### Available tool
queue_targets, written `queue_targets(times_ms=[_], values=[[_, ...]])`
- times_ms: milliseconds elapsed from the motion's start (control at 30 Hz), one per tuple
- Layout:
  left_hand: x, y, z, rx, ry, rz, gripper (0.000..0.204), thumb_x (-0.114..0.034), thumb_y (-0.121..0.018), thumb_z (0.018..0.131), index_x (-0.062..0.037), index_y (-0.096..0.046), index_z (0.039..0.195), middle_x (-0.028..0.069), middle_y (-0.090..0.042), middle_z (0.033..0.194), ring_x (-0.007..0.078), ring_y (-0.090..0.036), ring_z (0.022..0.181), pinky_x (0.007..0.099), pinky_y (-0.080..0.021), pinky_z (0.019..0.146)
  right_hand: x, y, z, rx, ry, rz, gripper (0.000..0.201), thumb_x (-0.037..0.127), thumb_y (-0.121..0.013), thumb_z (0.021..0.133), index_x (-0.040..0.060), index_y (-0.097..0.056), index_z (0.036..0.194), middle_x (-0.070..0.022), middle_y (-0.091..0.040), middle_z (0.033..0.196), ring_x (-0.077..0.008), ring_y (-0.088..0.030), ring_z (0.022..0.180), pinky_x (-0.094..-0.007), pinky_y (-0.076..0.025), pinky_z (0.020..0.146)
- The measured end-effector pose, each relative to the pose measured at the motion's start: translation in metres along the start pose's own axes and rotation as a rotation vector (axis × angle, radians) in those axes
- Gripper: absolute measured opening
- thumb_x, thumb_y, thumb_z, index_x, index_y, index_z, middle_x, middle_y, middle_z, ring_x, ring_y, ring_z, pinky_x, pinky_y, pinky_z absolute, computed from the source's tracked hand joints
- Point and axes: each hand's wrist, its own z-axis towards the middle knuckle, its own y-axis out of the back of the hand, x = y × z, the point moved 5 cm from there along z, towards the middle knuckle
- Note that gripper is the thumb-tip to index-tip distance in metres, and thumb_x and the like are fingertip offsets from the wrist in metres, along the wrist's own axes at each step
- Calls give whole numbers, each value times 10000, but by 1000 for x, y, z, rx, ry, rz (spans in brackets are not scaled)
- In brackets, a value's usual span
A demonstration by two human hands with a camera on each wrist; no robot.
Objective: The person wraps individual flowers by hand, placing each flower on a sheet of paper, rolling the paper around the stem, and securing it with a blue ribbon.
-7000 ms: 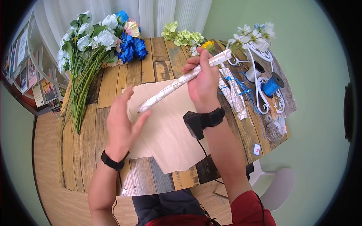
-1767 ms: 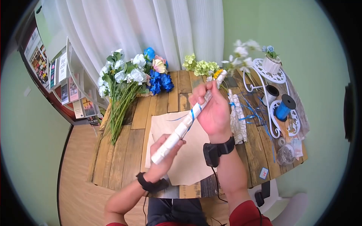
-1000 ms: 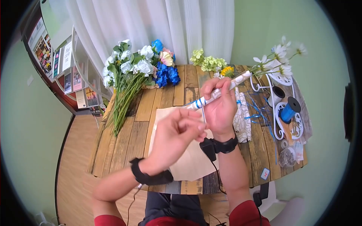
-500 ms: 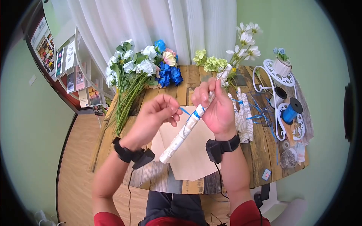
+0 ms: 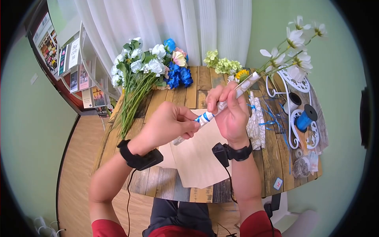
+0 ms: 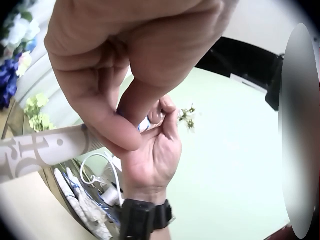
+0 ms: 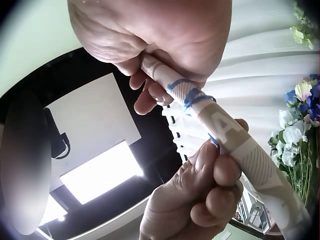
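My right hand (image 5: 233, 118) grips a slim roll of white patterned paper (image 5: 249, 81) around its middle. White daisy-like flowers (image 5: 295, 39) stick out of the roll's upper right end. Blue ribbon (image 7: 192, 98) is wound several times about the paper, just below that hand. Thumb and fingers of my left hand (image 5: 166, 124) pinch the ribbon's end beside the roll, seen close up in the right wrist view. The roll's lower end (image 6: 42, 150) extends past the left hand, partly hidden behind it in the head view.
Brown paper sheets (image 5: 201, 158) lie on the wooden table (image 5: 150, 185) beneath the hands. A large flower bunch (image 5: 134, 87) is at the back left. To the right are ribbon-tied rolls (image 5: 256, 126), a blue ribbon spool (image 5: 306, 118) and a white metal stand (image 5: 290, 134).
Blue ribbon has come onto the roll since the oldest frame. The left hand has passed it around and now pinches it close to the paper. The flowers have swung right.
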Motion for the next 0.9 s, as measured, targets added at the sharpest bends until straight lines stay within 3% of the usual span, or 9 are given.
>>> queue_targets(times_ms=[133,200,333,500,633,700,833,900], values=[[-6,1,-5,-57,-13,51,150,-102,-702,895,42,-709,937,82,-705,773,94,-661,676,224,-551,620,-2,4,0,84,-23,56,311,359,-398,1047,97,-453,889,-144,-592,771,-168,-483,676,-298,-375,666],[-8,6,-7,-27,-26,-81,130,-102,-699,896,27,-710,912,66,-706,777,98,-659,669,230,-537,601,-2,2,0,110,-41,120,319,370,-390,1047,103,-445,882,-135,-585,761,-172,-476,671,-308,-374,674],[-6,14,-7,23,-51,-72,114,-107,-701,896,6,-704,887,54,-702,764,98,-652,657,233,-516,576,-3,-6,0,223,-121,278,336,400,-376,1044,118,-428,869,-99,-546,719,-186,-466,670,-338,-378,715],[2,13,2,100,-94,-387,95,-108,-721,882,-22,-685,862,38,-681,753,94,-635,668,219,-506,609,-6,-10,-1,179,-167,345,343,409,-364,1047,124,-429,867,-76,-515,694,-184,-470,688,-345,-376,733],[5,4,6,162,-183,-406,98,-87,-742,857,-17,-674,846,49,-679,833,99,-633,758,232,-515,680,-10,-8,0,170,-155,424,340,412,-344,1054,141,-433,871,-48,-519,708,-165,-437,676,-336,-360,729],[3,6,7,77,-347,-407,84,-57,-744,846,-17,-671,840,63,-673,931,108,-620,847,257,-510,756,-10,-3,1,136,-158,469,340,412,-332,1058,146,-442,877,-34,-514,706,-155,-424,668,-332,-354,734],[11,5,6,100,-362,-474,73,-34,-728,852,-24,-656,847,61,-665,991,116,-607,897,277,-498,817,-8,3,2,50,-212,545,360,416,-300,1064,155,-456,873,-5,-492,688,-129,-394,643,-327,-334,740],[15,10,7,-46,-405,-385,85,-46,-709,872,-33,-631,843,64,-668,972,126,-615,880,284,-497,832,-9,5,2,30,-239,572,367,419,-297,1064,154,-450,862,-5,-485,682,-129,-395,639,-336,-346,759]])
